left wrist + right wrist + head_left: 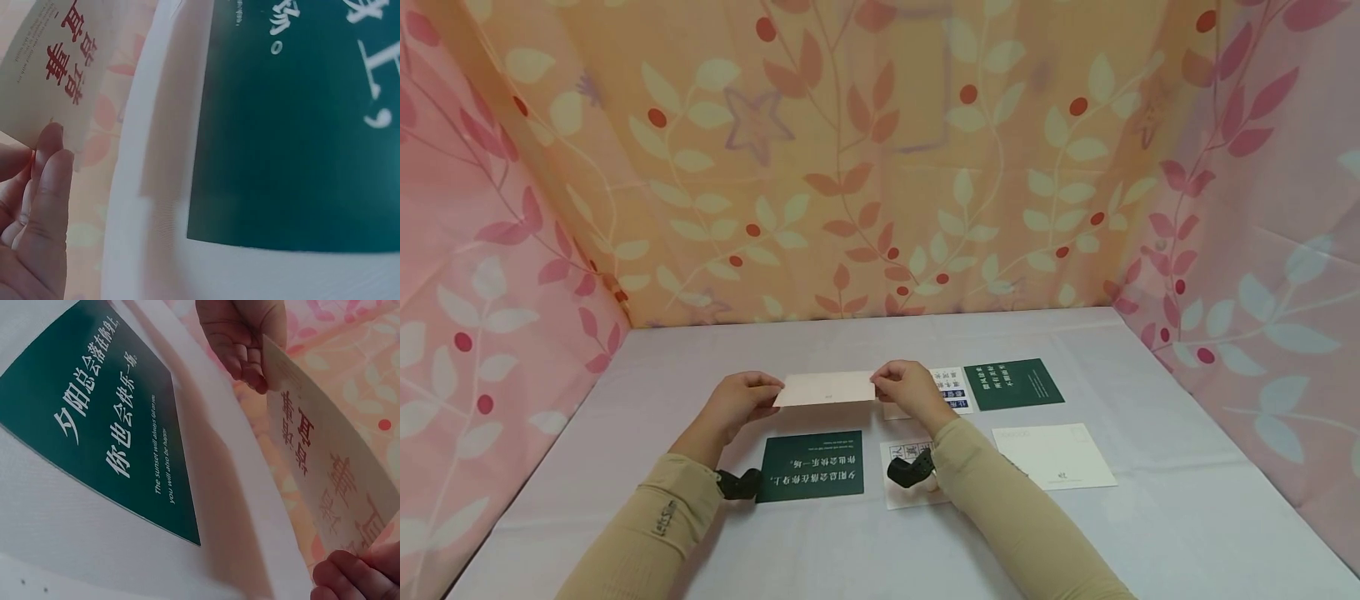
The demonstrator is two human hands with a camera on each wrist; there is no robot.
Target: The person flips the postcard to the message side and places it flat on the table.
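Note:
A cream postcard (826, 390) is held up above the table between both hands. My left hand (735, 410) pinches its left edge between thumb and fingers, and my right hand (912, 390) pinches the opposite edge. The upper face looks nearly plain in the head view; red characters cover the other face of the postcard (47, 69) in the left wrist view. On the table, nearer to me, lies a green card (812, 468) with white writing. In the right wrist view the left hand (244, 337) is at the top, the right hand (350, 578) at the lower right.
A white card with blue print (955, 385) lies behind the right hand, beside a second green card (1013, 385). Nearer, another white card (904, 497) is partly covered by the right wrist's black camera (910, 470). A mostly plain white postcard (1060, 457) lies further right.

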